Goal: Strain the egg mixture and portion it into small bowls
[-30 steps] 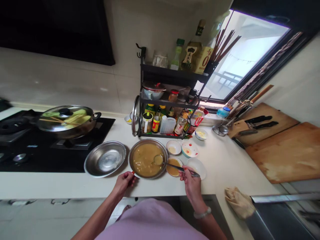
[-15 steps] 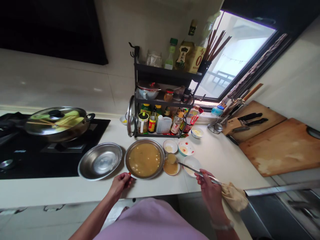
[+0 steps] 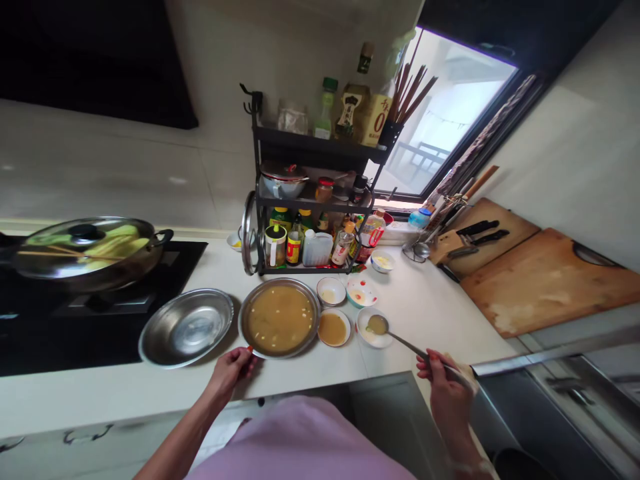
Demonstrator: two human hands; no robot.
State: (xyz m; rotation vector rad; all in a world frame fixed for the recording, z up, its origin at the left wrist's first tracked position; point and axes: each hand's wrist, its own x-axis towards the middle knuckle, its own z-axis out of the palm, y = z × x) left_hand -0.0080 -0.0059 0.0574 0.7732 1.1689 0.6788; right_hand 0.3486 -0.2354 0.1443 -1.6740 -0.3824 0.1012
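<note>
My right hand is closed round the handle of a metal ladle. The ladle's bowl, filled with brownish broth, hangs over a white bowl at the right. My left hand pinches the near left rim of a metal basin holding brown broth with small pale bits floating in it. Between the basin and the ladle sits a small bowl of broth. Behind it stand a small white bowl and a bowl with red spots.
An empty metal basin lies left of the broth. A lidded pan sits on the black stove. A black rack with bottles stands behind. Cutting boards and a knife block are at the right.
My right hand has carried the ladle rightward, from over the small bowl of broth to over the white bowl. My left hand still holds the basin's rim. The view has shifted slightly.
</note>
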